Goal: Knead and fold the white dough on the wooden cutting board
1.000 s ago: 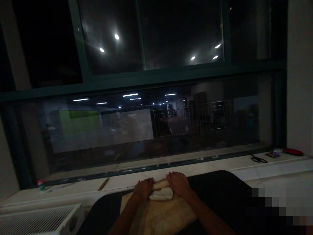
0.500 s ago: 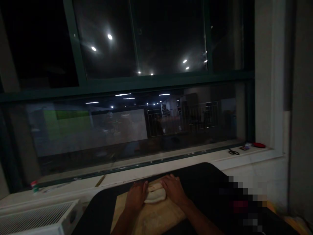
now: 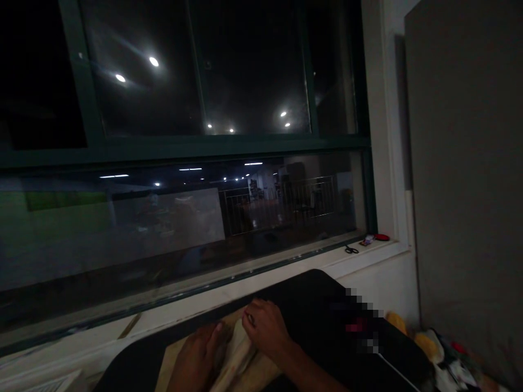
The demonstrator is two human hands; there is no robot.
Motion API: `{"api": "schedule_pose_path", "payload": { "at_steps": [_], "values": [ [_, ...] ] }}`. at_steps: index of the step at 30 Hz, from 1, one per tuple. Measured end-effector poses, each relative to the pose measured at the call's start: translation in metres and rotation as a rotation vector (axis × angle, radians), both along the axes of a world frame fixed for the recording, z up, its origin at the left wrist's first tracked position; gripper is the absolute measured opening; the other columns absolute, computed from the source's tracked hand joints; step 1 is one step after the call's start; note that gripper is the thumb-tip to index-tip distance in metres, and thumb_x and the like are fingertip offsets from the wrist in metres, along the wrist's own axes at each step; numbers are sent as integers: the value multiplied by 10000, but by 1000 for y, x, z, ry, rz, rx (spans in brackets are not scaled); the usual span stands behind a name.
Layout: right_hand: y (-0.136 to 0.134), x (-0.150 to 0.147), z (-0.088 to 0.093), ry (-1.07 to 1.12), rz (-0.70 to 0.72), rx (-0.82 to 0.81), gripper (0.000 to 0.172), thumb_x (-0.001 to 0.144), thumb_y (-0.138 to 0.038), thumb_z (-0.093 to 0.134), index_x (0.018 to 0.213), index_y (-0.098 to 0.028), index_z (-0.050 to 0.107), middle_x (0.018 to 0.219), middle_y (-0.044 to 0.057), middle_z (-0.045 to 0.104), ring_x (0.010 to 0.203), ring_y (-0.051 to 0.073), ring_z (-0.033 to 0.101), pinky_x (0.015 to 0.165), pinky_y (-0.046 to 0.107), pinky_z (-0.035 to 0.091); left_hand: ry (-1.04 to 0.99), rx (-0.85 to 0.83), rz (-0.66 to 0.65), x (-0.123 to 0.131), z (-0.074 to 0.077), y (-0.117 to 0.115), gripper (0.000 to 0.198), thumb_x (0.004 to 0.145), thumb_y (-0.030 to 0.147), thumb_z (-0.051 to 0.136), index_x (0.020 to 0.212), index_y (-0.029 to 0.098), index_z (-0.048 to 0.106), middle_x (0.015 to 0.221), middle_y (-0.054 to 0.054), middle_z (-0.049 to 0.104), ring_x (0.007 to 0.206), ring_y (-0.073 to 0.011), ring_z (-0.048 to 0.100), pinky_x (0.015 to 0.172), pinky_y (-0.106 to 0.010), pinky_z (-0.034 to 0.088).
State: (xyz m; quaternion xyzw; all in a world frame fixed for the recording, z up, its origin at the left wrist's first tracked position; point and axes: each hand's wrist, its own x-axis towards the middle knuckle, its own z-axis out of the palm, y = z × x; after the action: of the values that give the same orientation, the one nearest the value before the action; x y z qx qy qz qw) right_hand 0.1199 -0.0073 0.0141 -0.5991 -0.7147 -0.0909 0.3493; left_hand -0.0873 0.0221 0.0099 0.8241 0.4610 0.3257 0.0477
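L hand (image 3: 198,356) & R hand (image 3: 265,326) close together, bottom centre of frame, both closed on a long pale dough strip (image 3: 235,356). Strip runs btwn the two palms, upper end just under R hand's curled fingers, lower end running off toward bottom edge. Prob dough, light's poor. It lies on a wooden board (image 3: 261,375), on a black mat (image 3: 302,288) below the window sill (image 3: 204,305). Small scissors (image 3: 351,249) & red item (image 3: 382,237) on sill, right of centre.
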Motion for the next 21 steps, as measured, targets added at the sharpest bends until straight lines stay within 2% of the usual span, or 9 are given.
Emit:
{"api": "schedule_pose_path", "payload": {
  "at_steps": [3, 6, 11, 15, 17, 19, 21],
  "values": [
    [4, -4, -17, -43, -14, -10, 283, 962, -234, 377, 961, -236, 660, 1011, 22, 690, 943, 158, 619, 853, 281, 427, 73, -32, -83, -6, -23, -5, 470, 903, 535, 381, 1175, 272, 660, 1228, -26, 679, 1156, -244, 608, 1031, -361, 469],
    [8, -2, -33, -95, -37, -47, 340, 977, -206, 325, 982, -223, 664, 1093, 46, 682, 1042, 185, 604, 914, 333, 432, 110, -99, -53, -11, -33, -10, 497, 904, 522, 362, 1257, 280, 614, 1285, -18, 644, 1192, -240, 585, 1033, -379, 474],
    [7, 4, -38, -240, -79, -96, 315, 959, -164, 364, 1046, -211, 664, 1187, 95, 658, 1126, 240, 580, 955, 425, 425, 224, -171, -2, -12, -22, -32, 523, 919, 516, 345, 1384, 330, 496, 1444, 22, 488, 1323, -235, 463, 1090, -418, 416],
    [1, 1, -28, -226, -100, -110, 343, 965, -164, 338, 964, -197, 680, 1030, 100, 701, 1000, 232, 631, 880, 391, 451, 417, -260, 88, -6, -21, -46, 525, 925, 512, 334, 1426, 380, 419, 1510, 54, 360, 1403, -250, 327, 1134, -513, 323],
    [-2, -3, -22, -183, -96, -100, 356, 969, -183, 334, 905, -196, 683, 930, 88, 710, 931, 223, 643, 857, 377, 447, 480, -219, 146, -4, -22, -45, 518, 931, 468, 337, 1435, 370, 406, 1530, 44, 320, 1422, -255, 283, 1148, -537, 273],
    [-4, -5, -17, -149, -88, -84, 377, 974, -199, 320, 886, -201, 687, 888, 77, 712, 892, 217, 647, 849, 372, 440, 507, -146, 182, -4, -20, -38, 495, 941, 383, 325, 1421, 344, 437, 1530, 19, 345, 1422, -252, 289, 1150, -533, 259],
    [-6, -6, -14, -139, -79, -74, 370, 973, -205, 319, 982, -208, 689, 934, 77, 720, 908, 219, 652, 853, 367, 436, 489, -96, 179, -3, -15, -28, 462, 954, 322, 289, 1351, 311, 526, 1464, -16, 477, 1364, -245, 399, 1126, -492, 306]
  ]
}}
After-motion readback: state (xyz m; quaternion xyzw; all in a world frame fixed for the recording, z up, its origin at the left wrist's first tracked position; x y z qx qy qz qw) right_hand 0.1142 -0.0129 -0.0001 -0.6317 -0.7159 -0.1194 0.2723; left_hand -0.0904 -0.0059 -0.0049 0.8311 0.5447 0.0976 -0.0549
